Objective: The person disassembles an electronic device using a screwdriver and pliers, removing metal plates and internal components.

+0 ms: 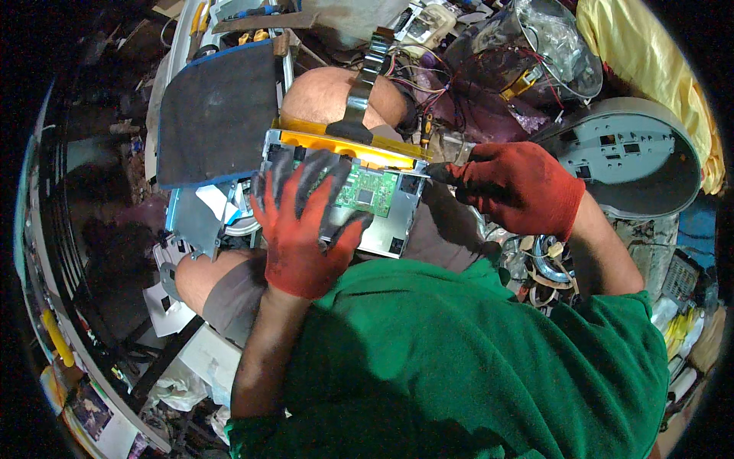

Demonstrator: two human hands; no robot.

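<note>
gap over board (381, 202) between hands (298, 229) (524, 187)

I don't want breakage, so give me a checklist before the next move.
1. Gloves: ok, red and black on left hand and right hand.
2. Left hand on metal panel: ok, spread over its green circuit board.
3. Right hand at panel's upper right corner: ok.
4. Tool in right hand: cannot tell.
5. Flat shiny strip clear of panel: not ok, meets upper edge.
6. Support beneath panel: cannot tell, underside hidden.
</note>
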